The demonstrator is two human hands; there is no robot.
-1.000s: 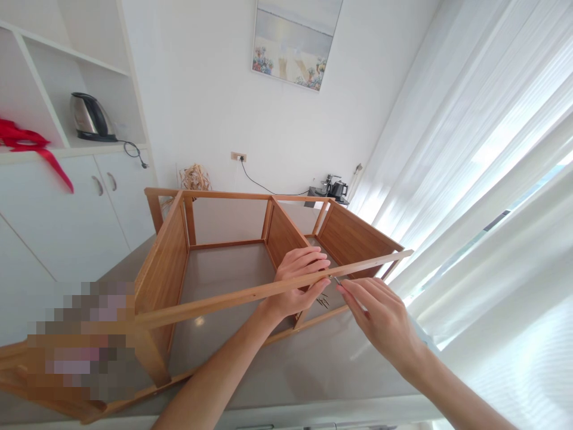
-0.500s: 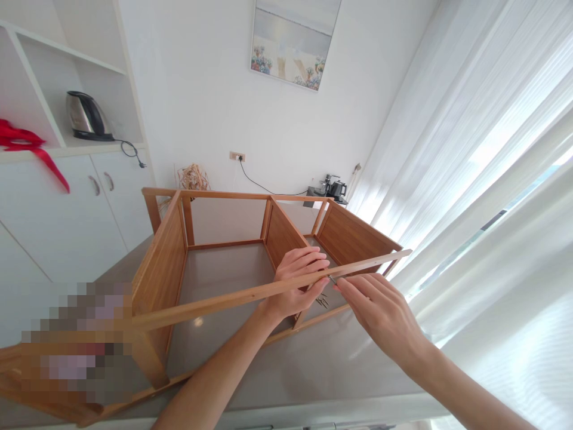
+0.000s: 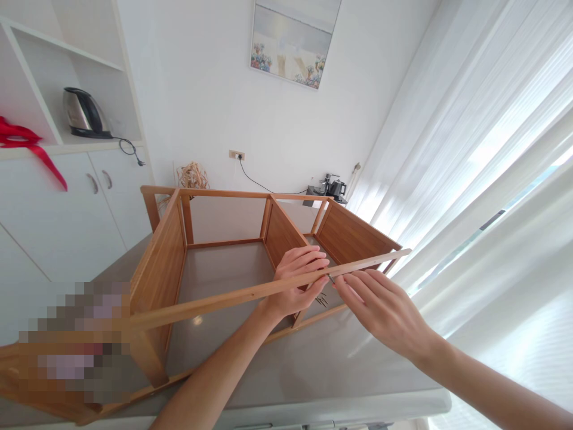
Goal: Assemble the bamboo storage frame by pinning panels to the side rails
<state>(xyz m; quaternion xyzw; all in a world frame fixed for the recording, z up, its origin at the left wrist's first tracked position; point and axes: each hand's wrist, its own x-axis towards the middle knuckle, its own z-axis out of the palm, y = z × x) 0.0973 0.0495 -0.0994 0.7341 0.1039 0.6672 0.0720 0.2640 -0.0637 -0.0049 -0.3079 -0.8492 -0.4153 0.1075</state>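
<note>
A wooden shelf frame with solid panels lies on the grey table. My left hand is closed round its near wooden rail, about where the middle panel meets it, fingers over the far side and thumb on the near side. Just right of it, my right hand pinches a thin small metal piece against the rail's near face; most of it is hidden by the fingers, so its kind is unclear. Several loose screws lie below the hands, inside the frame.
The grey table has its edge close in front of me. White curtains hang at the right. A kettle stands on a shelf at the left. Black appliances and dried stalks are by the wall. A blurred patch covers the lower left.
My right hand has turned slightly at the rail and shifted a little, still pinching the metal piece. The left hand keeps its hold on the rail. The view has shifted slightly.
</note>
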